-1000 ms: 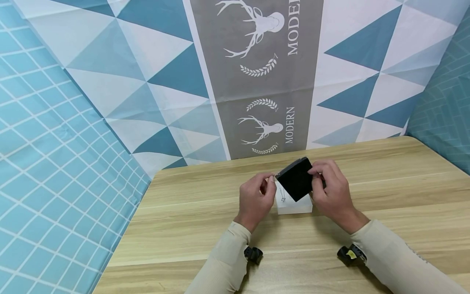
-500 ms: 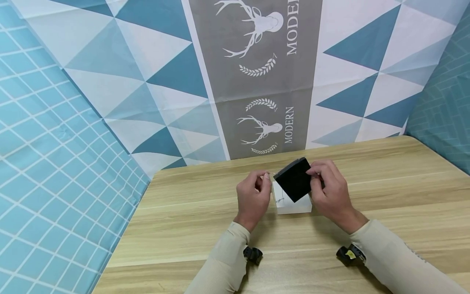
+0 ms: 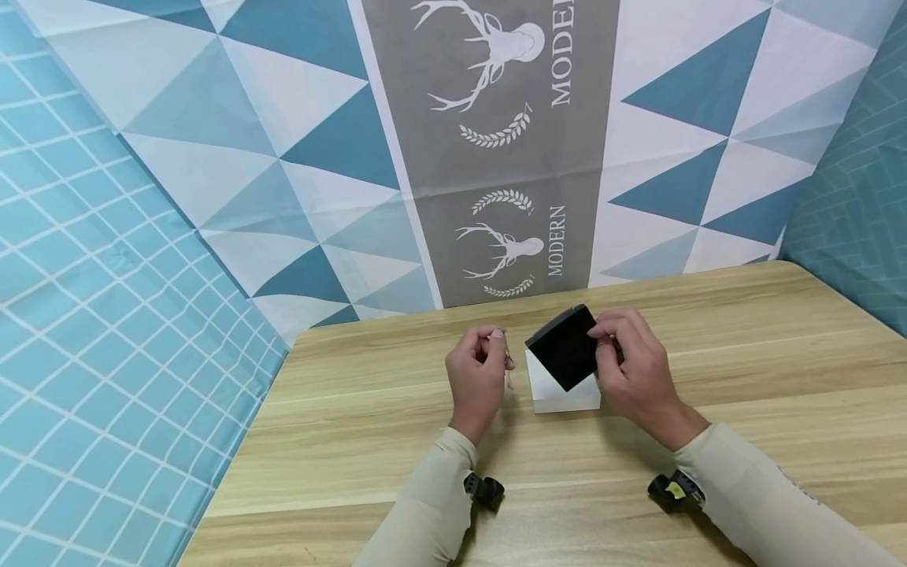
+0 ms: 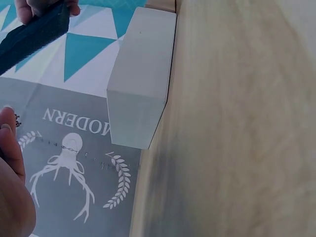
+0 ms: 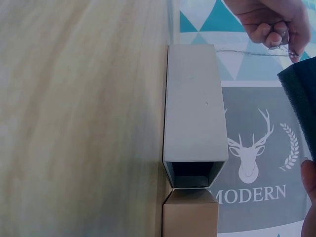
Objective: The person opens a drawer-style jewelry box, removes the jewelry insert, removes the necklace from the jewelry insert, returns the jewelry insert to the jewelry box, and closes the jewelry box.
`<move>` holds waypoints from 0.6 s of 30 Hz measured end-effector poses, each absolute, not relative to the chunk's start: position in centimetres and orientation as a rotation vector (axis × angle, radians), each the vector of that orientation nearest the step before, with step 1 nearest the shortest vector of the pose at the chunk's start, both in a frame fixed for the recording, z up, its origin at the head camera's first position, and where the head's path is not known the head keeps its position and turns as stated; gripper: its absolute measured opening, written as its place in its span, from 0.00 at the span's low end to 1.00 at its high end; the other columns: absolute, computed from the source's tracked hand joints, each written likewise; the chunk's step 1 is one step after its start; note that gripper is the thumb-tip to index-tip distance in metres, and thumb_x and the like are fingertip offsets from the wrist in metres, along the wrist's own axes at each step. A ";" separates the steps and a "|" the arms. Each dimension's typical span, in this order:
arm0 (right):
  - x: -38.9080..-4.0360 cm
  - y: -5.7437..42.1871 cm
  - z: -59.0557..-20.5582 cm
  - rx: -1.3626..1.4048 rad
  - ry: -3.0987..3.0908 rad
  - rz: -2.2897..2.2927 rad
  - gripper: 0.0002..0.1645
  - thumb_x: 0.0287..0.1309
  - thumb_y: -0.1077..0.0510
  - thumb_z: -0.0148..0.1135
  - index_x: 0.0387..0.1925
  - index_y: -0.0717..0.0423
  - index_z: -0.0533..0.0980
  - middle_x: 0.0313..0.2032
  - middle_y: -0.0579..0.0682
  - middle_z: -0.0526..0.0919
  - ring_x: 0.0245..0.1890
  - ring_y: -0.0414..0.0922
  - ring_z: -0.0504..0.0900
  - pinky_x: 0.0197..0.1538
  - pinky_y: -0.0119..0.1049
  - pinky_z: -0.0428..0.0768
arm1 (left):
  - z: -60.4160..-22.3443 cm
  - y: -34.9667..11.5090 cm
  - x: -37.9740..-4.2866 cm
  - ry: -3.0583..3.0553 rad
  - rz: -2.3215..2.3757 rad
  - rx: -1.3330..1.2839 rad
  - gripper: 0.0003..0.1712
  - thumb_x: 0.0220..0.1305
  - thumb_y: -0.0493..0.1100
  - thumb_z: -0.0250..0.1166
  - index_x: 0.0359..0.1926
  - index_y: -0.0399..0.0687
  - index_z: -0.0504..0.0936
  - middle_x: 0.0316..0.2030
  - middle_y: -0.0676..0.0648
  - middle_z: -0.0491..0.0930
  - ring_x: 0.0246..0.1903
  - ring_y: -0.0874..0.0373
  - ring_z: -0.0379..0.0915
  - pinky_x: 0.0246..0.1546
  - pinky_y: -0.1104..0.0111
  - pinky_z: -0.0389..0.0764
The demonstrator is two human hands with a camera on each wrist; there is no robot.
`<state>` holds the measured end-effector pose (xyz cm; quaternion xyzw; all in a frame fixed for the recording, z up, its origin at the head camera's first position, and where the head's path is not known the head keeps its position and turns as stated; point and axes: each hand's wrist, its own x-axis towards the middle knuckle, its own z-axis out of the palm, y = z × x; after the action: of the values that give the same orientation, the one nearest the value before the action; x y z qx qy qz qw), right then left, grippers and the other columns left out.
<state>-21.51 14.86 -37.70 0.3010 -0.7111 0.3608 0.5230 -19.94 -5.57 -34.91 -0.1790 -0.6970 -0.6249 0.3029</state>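
Observation:
In the head view my left hand [image 3: 478, 382] pinches a thin silver necklace [image 3: 509, 376], whose chain hangs from the fingertips. The same necklace [image 5: 252, 53] shows as a fine line in the right wrist view. My right hand [image 3: 632, 366] pinches one edge of a flat, square black pad [image 3: 564, 350] and holds it tilted above the white box [image 3: 567, 400]. In the left wrist view the pad [image 4: 37, 37] looks soft and fuzzy along its side. The white box [image 5: 195, 103] has an open end, dark inside, in the right wrist view.
A brown cardboard box [image 5: 190, 217] stands beside the white box's open end. Both are on the wood-grain table [image 3: 354, 441]. Behind the table rises a patterned wall covering [image 3: 340, 197] with deer heads, and a blue grid sheet [image 3: 106, 315] hangs at the left.
My left hand has moved left, away from the black pad, drawing the necklace clear of the pad and the white box. My right hand and the pad have hardly moved.

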 end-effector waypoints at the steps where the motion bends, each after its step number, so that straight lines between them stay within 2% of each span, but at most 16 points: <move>1: -21.5 14.9 -37.7 0.721 -1.703 0.861 0.14 0.62 0.66 0.43 0.33 0.67 0.77 0.37 0.62 0.78 0.29 0.46 0.73 0.33 0.32 0.68 | -34.9 -5.6 -20.0 -1.847 -1.655 -0.471 0.06 0.68 0.27 0.58 0.37 0.32 0.82 0.17 0.37 0.75 0.18 0.45 0.77 0.20 0.73 0.74; 11: -21.5 14.9 -37.7 0.716 -1.710 0.863 0.14 0.61 0.67 0.44 0.32 0.66 0.77 0.36 0.61 0.78 0.30 0.46 0.73 0.33 0.31 0.68 | -34.5 -5.8 -19.9 -1.830 -1.643 -0.462 0.06 0.68 0.27 0.57 0.36 0.31 0.81 0.16 0.36 0.75 0.17 0.42 0.75 0.20 0.74 0.72; 18: -21.5 15.0 -37.8 0.710 -1.725 0.863 0.14 0.60 0.67 0.44 0.32 0.66 0.77 0.37 0.61 0.79 0.31 0.47 0.74 0.34 0.32 0.69 | -34.3 -6.7 -20.3 -1.827 -1.652 -0.414 0.07 0.71 0.29 0.57 0.37 0.32 0.82 0.16 0.36 0.75 0.17 0.42 0.75 0.20 0.71 0.74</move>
<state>-21.53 14.95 -37.80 0.2956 -0.7184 0.3595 0.5170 -20.28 -6.69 -34.28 -0.1573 -0.6940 -0.6273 0.3164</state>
